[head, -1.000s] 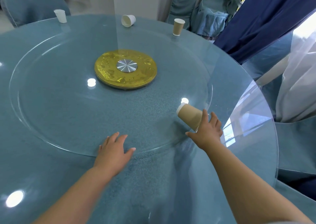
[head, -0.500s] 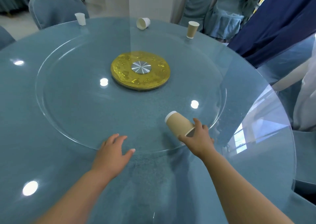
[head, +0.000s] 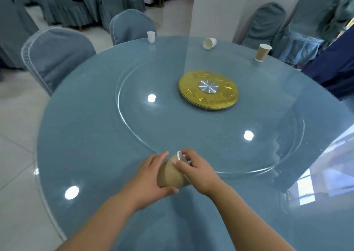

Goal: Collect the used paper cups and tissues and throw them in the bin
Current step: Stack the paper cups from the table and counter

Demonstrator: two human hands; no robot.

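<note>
Cup (head: 170, 176) moved from right hand (head: 198, 171) alone to between both hands.
Left hand (head: 151, 176) grips base, right pinches rim; axis points away.

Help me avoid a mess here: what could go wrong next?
1. The near brown cup, gripped by the left hand and right hand, is tilted; any dregs could spill onto the table.
2. The tipped white cup lies near the far edge and might roll off.

No legible text, labels or numbers, perhaps due to blur.
</note>
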